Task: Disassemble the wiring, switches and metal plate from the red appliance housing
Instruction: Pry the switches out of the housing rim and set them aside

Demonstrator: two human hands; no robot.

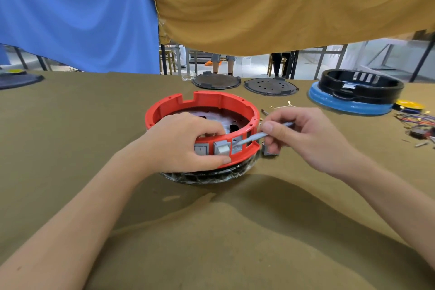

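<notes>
The round red appliance housing (207, 100) sits upside down on the table, with a shiny metal plate (219, 116) inside it. Grey switches (222, 147) line its near wall; the middle one juts outward. My left hand (186, 141) clamps the near wall, fingers inside the rim and thumb under the switches. My right hand (303, 134) holds a thin grey tool (256, 136) whose tip rests at the right-hand switch (237, 146). A loose grey switch (270, 149) lies beside the housing under my right hand.
At the back stand two dark round plates (216, 81) (270, 86) and a black housing (360, 87) on a blue ring (348, 105). Coloured wires and small parts (416, 122) lie at the right edge. A thin brass wire piece (282, 105) lies behind my right hand.
</notes>
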